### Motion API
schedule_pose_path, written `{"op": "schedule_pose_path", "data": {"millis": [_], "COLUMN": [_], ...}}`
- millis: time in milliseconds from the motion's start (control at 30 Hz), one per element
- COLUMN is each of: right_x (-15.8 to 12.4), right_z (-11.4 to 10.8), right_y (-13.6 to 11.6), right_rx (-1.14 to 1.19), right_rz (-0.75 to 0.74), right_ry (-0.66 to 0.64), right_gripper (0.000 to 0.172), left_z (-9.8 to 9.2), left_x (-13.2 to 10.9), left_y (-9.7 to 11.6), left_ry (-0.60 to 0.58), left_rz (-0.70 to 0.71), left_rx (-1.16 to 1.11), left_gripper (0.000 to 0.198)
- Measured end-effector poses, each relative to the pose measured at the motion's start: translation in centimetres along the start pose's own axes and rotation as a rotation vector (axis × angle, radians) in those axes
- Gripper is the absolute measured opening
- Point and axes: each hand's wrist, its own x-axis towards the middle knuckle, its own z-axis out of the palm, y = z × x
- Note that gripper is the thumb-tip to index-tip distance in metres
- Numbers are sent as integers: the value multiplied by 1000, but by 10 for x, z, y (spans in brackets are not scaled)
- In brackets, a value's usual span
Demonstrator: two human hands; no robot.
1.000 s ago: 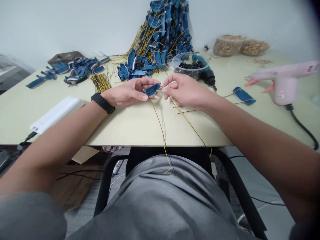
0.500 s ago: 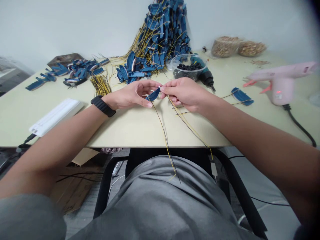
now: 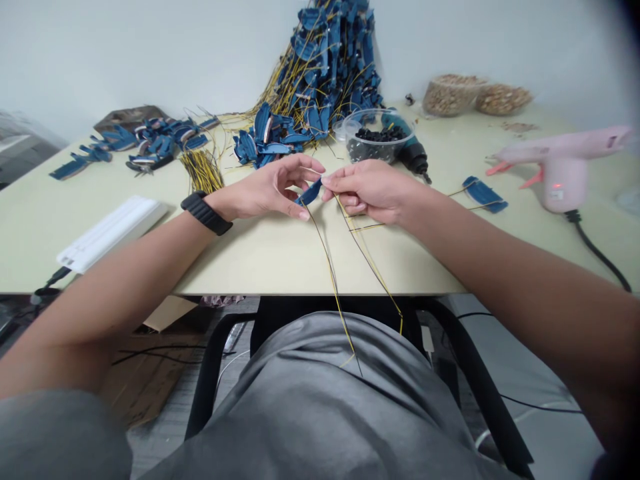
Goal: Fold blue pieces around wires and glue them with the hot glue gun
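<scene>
My left hand (image 3: 270,190), with a black band on its wrist, pinches a small blue piece (image 3: 309,193) between thumb and fingers just above the table (image 3: 280,253). My right hand (image 3: 373,190) meets it from the right, fingers closed on the piece's other end and on thin yellow and black wires (image 3: 345,267). These wires hang from the hands over the table's front edge onto my grey shirt. Both hands sit close together at the table's middle.
A tall heap of blue pieces with yellow wires (image 3: 325,67) leans on the back wall. Further blue pieces (image 3: 150,143) lie back left, one more (image 3: 484,193) right. A clear tub of dark bits (image 3: 380,137), a pink glue gun (image 3: 565,167), a white strip (image 3: 110,230) and two bags (image 3: 475,97) stand around.
Both hands have come slightly lower and nearer to me. The blue piece has tilted more upright between them, and the hanging wires have swung to the left.
</scene>
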Motion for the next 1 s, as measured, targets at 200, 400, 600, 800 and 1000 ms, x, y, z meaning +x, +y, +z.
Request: {"op": "schedule_pose_path", "data": {"millis": [200,400,600,800,1000], "right_x": [-4,-7,-5,-6,-8], "right_z": [4,4,1,6,7], "right_y": [-4,-7,-4,1,2], "right_rx": [15,75,48,-115,-168], "right_rz": [33,37,2,-142,-169], "right_ry": [4,42,61,161,160], "right_gripper": [50,40,34,35,38], "left_z": [3,5,4,4,7], "left_x": [-1,0,1,2,2], "left_y": [7,8,6,4,3], "left_ry": [-18,2,30,47,36], "left_rz": [-8,-28,-37,-42,-23], "left_rx": [24,26,15,-25,-37], "left_gripper": [97,97,97,98,100]}}
